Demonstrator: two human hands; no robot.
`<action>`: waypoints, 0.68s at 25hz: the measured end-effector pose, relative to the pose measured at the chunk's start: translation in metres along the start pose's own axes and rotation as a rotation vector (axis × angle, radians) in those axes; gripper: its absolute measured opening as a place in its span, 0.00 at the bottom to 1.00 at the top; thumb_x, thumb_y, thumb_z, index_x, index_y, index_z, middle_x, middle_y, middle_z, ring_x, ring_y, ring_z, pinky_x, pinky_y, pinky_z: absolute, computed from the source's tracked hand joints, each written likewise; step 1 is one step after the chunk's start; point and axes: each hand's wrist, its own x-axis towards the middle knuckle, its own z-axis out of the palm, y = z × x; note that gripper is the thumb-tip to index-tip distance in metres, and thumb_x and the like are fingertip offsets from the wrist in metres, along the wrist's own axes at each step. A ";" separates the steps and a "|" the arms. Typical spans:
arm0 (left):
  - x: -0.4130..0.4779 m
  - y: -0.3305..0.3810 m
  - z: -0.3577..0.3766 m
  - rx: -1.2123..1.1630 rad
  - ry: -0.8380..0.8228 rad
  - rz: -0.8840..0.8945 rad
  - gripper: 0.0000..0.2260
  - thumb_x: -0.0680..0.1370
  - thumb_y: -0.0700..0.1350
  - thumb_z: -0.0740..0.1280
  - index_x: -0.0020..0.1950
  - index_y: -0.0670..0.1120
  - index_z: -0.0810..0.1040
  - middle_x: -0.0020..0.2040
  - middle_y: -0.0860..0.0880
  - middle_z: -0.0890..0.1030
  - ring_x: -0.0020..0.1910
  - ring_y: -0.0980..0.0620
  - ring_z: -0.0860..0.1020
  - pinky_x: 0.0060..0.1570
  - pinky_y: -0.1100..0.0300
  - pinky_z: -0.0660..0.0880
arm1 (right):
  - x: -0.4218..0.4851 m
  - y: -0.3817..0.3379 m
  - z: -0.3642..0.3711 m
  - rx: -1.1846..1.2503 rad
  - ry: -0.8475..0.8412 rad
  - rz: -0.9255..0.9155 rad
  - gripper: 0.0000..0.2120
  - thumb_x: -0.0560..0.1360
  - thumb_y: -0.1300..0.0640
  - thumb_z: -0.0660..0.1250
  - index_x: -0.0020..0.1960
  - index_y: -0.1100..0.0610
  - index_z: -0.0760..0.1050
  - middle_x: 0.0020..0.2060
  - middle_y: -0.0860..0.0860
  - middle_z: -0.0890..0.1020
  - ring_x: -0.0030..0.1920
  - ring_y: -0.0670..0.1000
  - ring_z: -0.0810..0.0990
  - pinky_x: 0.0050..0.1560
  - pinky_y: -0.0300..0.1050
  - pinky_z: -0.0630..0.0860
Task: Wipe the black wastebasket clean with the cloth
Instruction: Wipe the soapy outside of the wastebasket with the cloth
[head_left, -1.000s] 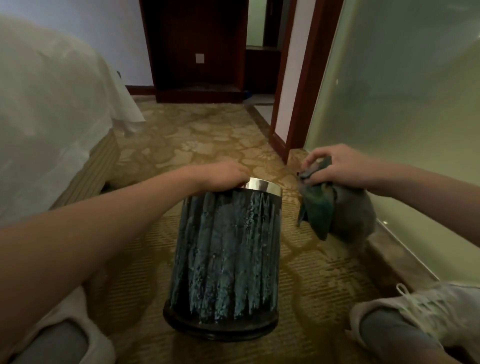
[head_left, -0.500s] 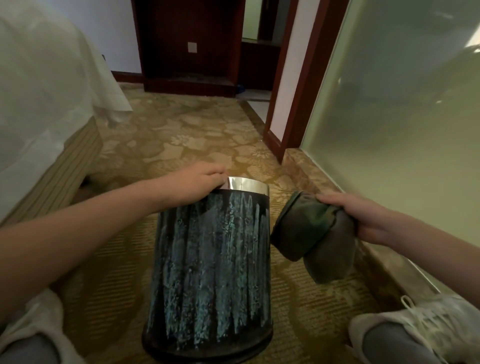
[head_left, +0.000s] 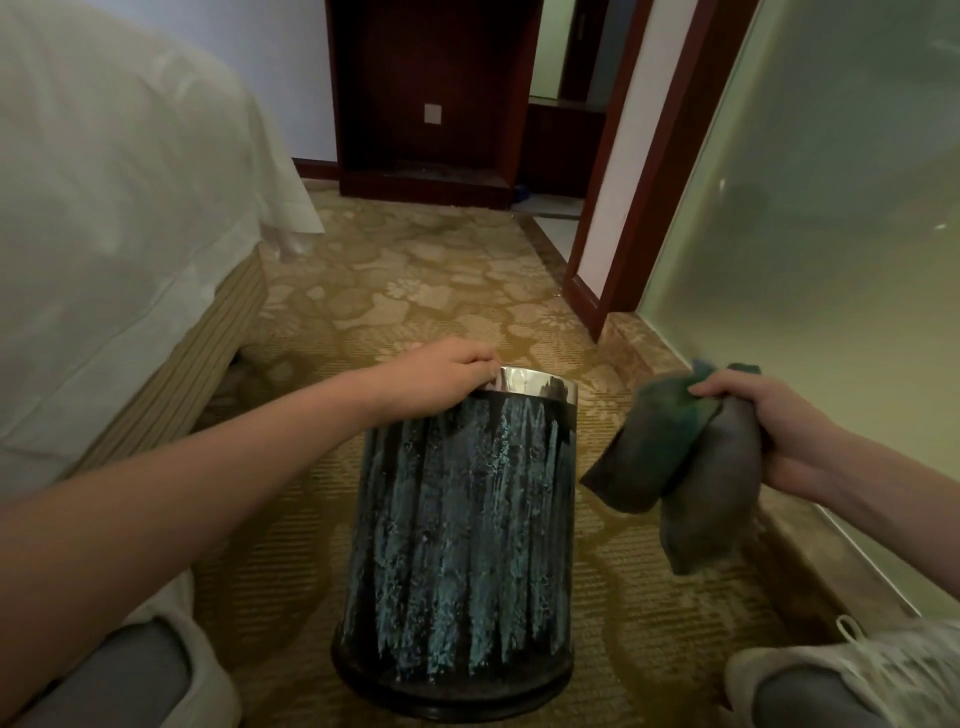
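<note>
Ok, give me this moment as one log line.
left hand: holds basket rim | right hand: holds bunched cloth | cloth: hanging right of basket | basket: on carpet

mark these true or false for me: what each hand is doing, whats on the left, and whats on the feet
1. The left hand grips the silver rim of the wastebasket. True.
2. The right hand is empty. False: it holds the bunched cloth, which hangs off the carpet to the right of the wastebasket.
3. A bed with a white sheet is on the left. True.
4. The person is barefoot. False: a white laced shoe shows at the lower right.
</note>
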 end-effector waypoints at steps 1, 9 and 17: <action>-0.001 0.001 -0.001 -0.014 -0.004 -0.010 0.12 0.83 0.49 0.55 0.52 0.49 0.78 0.46 0.55 0.78 0.48 0.56 0.76 0.62 0.50 0.67 | 0.000 0.000 0.001 0.043 -0.008 -0.030 0.22 0.64 0.58 0.68 0.57 0.61 0.79 0.50 0.59 0.83 0.50 0.57 0.80 0.53 0.52 0.76; 0.007 0.000 0.001 -0.007 0.011 -0.008 0.13 0.83 0.49 0.55 0.54 0.47 0.78 0.49 0.51 0.79 0.51 0.50 0.76 0.60 0.50 0.70 | -0.001 -0.022 0.028 -0.146 -0.033 -0.245 0.04 0.74 0.63 0.64 0.46 0.58 0.77 0.38 0.54 0.81 0.41 0.52 0.80 0.45 0.46 0.76; 0.015 -0.010 0.001 -0.023 0.018 0.011 0.13 0.83 0.50 0.56 0.54 0.49 0.79 0.51 0.51 0.80 0.54 0.50 0.76 0.61 0.51 0.69 | 0.003 -0.017 0.018 -1.136 -0.037 -0.672 0.13 0.70 0.45 0.72 0.51 0.45 0.71 0.46 0.42 0.79 0.46 0.43 0.79 0.44 0.40 0.77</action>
